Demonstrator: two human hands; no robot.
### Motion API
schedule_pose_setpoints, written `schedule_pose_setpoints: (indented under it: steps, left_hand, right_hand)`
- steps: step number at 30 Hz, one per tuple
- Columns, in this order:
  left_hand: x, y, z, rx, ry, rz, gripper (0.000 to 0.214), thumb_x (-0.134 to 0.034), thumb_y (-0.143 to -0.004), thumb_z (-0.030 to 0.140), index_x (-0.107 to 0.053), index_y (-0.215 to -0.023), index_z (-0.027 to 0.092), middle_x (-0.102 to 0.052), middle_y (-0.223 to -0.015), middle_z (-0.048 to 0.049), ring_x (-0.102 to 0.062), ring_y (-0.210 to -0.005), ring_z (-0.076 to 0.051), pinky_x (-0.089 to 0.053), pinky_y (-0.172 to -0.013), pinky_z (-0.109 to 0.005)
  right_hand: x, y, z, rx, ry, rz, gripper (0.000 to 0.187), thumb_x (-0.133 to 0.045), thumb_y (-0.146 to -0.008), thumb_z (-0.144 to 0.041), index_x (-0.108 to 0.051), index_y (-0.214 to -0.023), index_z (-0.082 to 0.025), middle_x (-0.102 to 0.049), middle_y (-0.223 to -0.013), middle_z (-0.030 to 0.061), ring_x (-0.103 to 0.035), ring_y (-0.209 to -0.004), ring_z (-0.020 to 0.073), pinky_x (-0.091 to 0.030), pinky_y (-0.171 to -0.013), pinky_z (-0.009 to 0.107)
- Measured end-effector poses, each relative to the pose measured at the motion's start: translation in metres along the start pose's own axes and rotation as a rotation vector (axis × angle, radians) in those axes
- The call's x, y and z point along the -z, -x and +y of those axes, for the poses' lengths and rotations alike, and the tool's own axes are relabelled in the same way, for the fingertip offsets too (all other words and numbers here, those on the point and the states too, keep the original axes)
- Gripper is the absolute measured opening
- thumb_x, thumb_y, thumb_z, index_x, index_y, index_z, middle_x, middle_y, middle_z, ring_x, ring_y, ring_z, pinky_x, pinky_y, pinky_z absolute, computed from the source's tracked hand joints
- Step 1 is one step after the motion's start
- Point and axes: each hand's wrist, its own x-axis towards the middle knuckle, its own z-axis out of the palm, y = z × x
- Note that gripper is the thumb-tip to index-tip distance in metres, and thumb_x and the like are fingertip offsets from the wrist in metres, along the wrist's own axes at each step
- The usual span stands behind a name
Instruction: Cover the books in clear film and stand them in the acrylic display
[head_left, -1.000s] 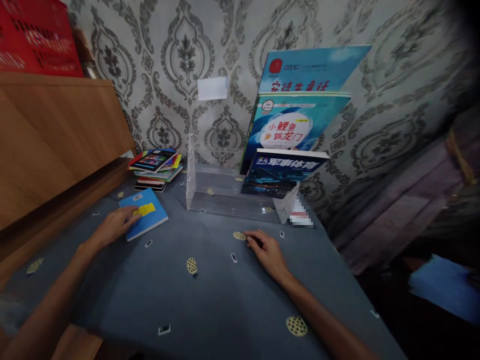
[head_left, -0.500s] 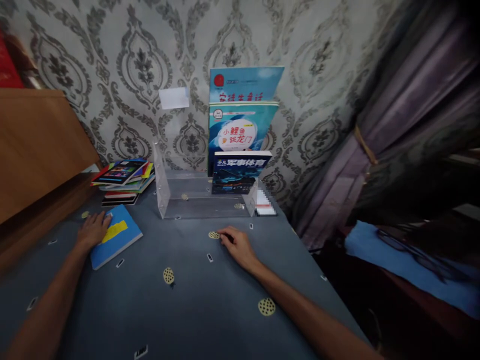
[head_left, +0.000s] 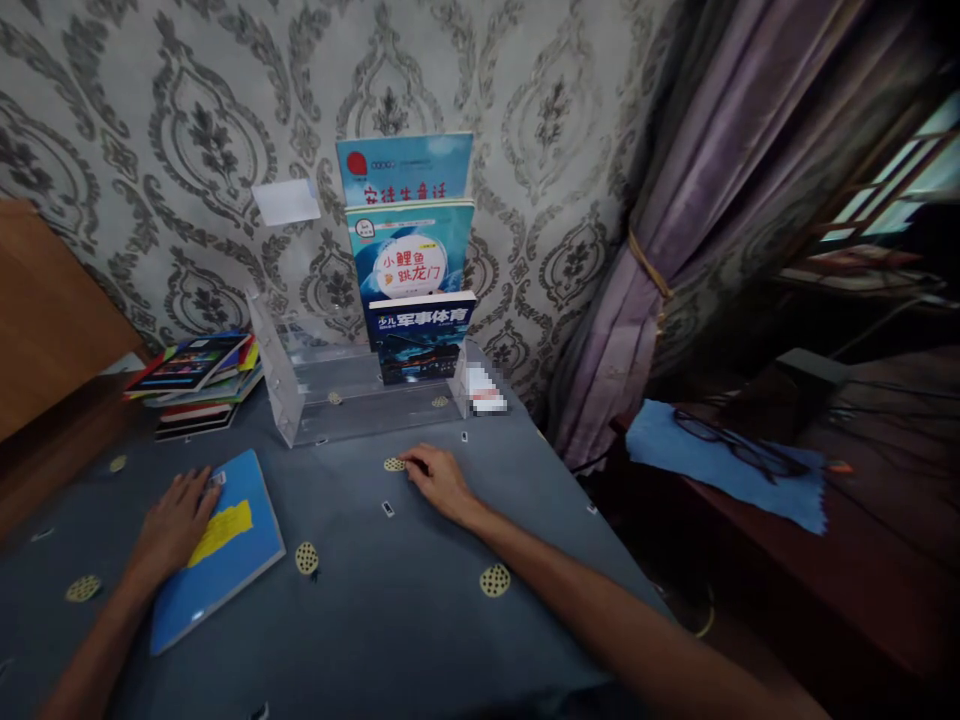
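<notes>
My left hand (head_left: 174,515) lies flat on the upper left of a blue book (head_left: 238,565), fingers stretched over its cover. The book rests on the table and has a yellow patch. My right hand (head_left: 439,483) rests on the cloth with curled fingers, nothing visible in them. Beyond it stands a clear acrylic rack (head_left: 281,385). Upright at its right side are a dark magazine-like book (head_left: 424,345), a teal book (head_left: 409,245) behind it, and a taller blue book (head_left: 405,165) at the back.
Several books lie in a stack (head_left: 191,375) at the left rear. A wooden panel (head_left: 52,310) borders the left. A white label (head_left: 286,202) shows above the rack. Right of the table are a purple curtain (head_left: 637,300) and glasses (head_left: 739,445) on a blue cloth (head_left: 660,440).
My left hand and the blue book have come closer to me across the table. My right hand stays about where it was. The view has turned to the right.
</notes>
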Motion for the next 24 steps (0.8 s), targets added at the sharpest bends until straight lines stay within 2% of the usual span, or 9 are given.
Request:
schedule_pose_setpoints:
  steps: [3, 7, 12, 18, 21, 24]
  left_hand:
    - [0.002, 0.017, 0.025, 0.011, 0.046, -0.086, 0.075, -0.017, -0.094, 0.051, -0.046, -0.148, 0.008, -0.045, -0.155, -0.0161, -0.034, -0.148, -0.035, -0.035, -0.114, -0.056]
    - [0.003, 0.032, 0.058, -0.070, 0.092, -0.071, 0.072, -0.018, -0.095, 0.052, -0.048, -0.148, 0.012, -0.045, -0.156, -0.0143, -0.033, -0.149, -0.032, -0.034, -0.116, -0.055]
    - [0.007, 0.040, 0.099, -0.154, 0.163, -0.058, 0.065, -0.024, -0.098, 0.050, -0.050, -0.146, 0.016, -0.048, -0.154, -0.0139, -0.035, -0.148, -0.031, -0.034, -0.116, -0.055]
    - [0.019, 0.043, 0.152, -0.206, 0.249, -0.087, 0.061, -0.028, -0.099, 0.047, -0.049, -0.145, 0.013, -0.045, -0.156, -0.0151, -0.033, -0.149, -0.030, -0.031, -0.118, -0.055]
    - [0.019, 0.043, 0.178, -0.206, 0.354, -0.096, 0.059, -0.034, -0.098, 0.047, -0.050, -0.144, 0.015, -0.045, -0.155, -0.0148, -0.033, -0.149, -0.030, -0.028, -0.120, -0.055]
    - [0.012, 0.041, 0.204, -0.197, 0.594, -0.057, 0.054, -0.045, -0.094, 0.045, -0.054, -0.138, 0.015, -0.050, -0.151, -0.0165, -0.034, -0.149, -0.032, -0.023, -0.122, -0.058]
  right_hand:
    - [-0.001, 0.000, 0.001, 0.004, 0.007, -0.009, 0.026, -0.056, -0.088, -0.008, -0.075, -0.102, -0.018, -0.074, -0.096, 0.0056, -0.064, -0.081, 0.0159, -0.048, -0.076, 0.026]
    - [-0.002, 0.000, 0.002, 0.008, 0.030, -0.013, 0.025, -0.056, -0.089, -0.008, -0.075, -0.103, -0.017, -0.074, -0.096, 0.0069, -0.065, -0.083, 0.0174, -0.048, -0.077, 0.028]
    - [-0.002, 0.001, 0.002, 0.038, 0.059, -0.025, 0.026, -0.055, -0.090, -0.008, -0.075, -0.104, -0.018, -0.073, -0.097, 0.0066, -0.064, -0.082, 0.0168, -0.048, -0.077, 0.027]
    - [-0.003, 0.003, 0.003, 0.058, 0.079, -0.025, 0.025, -0.055, -0.091, -0.010, -0.074, -0.106, -0.017, -0.071, -0.097, 0.0069, -0.063, -0.085, 0.0173, -0.048, -0.081, 0.029]
    - [-0.001, 0.003, 0.003, 0.052, 0.094, 0.005, 0.026, -0.052, -0.092, -0.011, -0.073, -0.108, -0.015, -0.069, -0.102, 0.0093, -0.063, -0.088, 0.0187, -0.049, -0.082, 0.031]
    - [0.003, 0.005, 0.003, 0.050, 0.115, 0.038, 0.027, -0.051, -0.092, -0.010, -0.072, -0.109, -0.015, -0.068, -0.105, 0.0100, -0.062, -0.095, 0.0211, -0.049, -0.087, 0.034]
